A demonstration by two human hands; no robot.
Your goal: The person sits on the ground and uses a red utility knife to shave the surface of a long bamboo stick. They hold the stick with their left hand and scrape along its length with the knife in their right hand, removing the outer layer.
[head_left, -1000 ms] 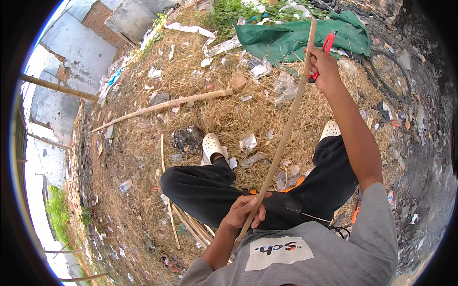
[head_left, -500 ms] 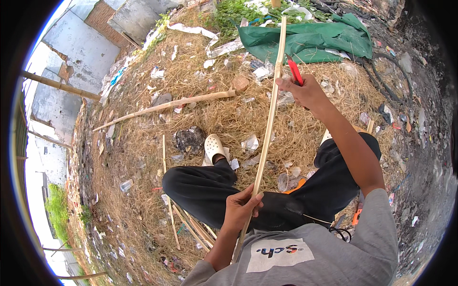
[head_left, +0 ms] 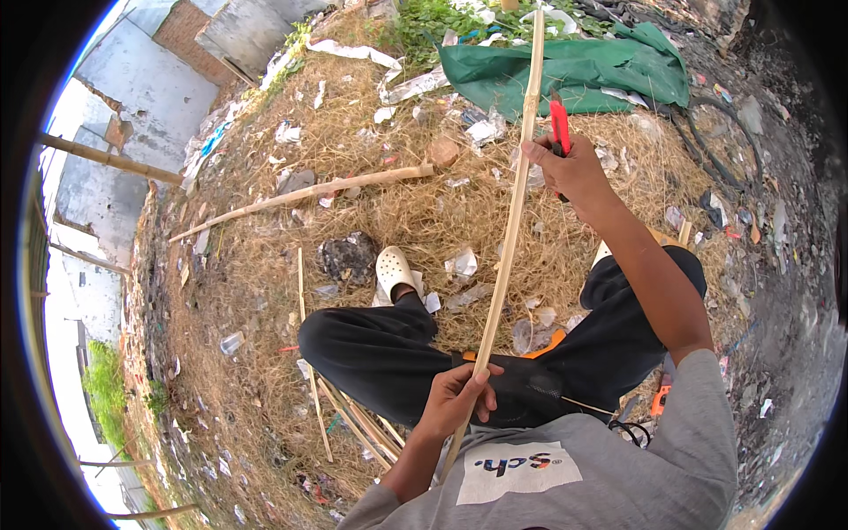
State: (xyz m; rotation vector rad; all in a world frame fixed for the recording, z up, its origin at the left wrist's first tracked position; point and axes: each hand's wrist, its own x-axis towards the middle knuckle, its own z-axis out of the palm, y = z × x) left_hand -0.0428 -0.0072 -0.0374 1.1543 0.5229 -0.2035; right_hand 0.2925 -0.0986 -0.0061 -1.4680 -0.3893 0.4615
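Observation:
A long, pale bamboo strip (head_left: pixel 507 256) runs upright over my lap, bowed slightly, from beside my shirt to the green sheet beyond. My left hand (head_left: pixel 455 402) pinches its lower part between thumb and fingers. Higher up, my right hand (head_left: pixel 574 177) grips a red and black utility knife (head_left: pixel 560 128), its tip pointing away from me. The right thumb rests against the strip's right edge. The knife stands just right of the strip, its blade too small to make out well.
A thicker bamboo pole (head_left: pixel 305 196) lies on the dry grass at left. Several thin strips (head_left: pixel 353 424) lie beside my left thigh. A dark lump (head_left: pixel 349 258) sits near my cream clog (head_left: pixel 395 271). A green sheet (head_left: pixel 609 75) spreads ahead, and litter dots the ground.
The bamboo strip has shifted slightly right and away from me at its far end. My left hand has moved a little right and down; the knife in my right hand has turned more upright.

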